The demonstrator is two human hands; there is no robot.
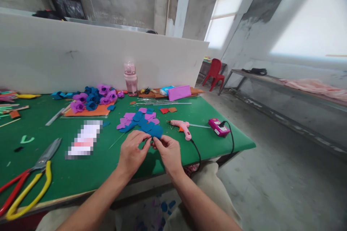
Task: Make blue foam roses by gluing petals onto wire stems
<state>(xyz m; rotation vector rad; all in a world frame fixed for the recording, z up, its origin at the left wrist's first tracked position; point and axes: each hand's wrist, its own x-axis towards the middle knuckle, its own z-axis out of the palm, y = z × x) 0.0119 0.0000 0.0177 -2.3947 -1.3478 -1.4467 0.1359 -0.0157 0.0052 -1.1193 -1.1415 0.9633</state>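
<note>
Between my two hands is a blue petal-shaped piece (156, 131), thin like paper or felt. My left hand (135, 150) pinches its left edge with thumb and fingertips. My right hand (169, 152) pinches its lower right edge, the thumbs close together. Just beyond lie loose blue cut pieces (138, 116) and purple cut pieces (129, 116), overlapping in a pile on the green tabletop. To the right of my right hand rests a pink glue gun (183, 127) with a dark cord.
Large shears (43, 164) with red and yellow handles lie at the left. Purple and blue flowers (93, 98) sit on an orange sheet. A pink bottle (131, 78) stands by the white partition (100, 57). A magenta power box (219, 127) is near the table's right edge.
</note>
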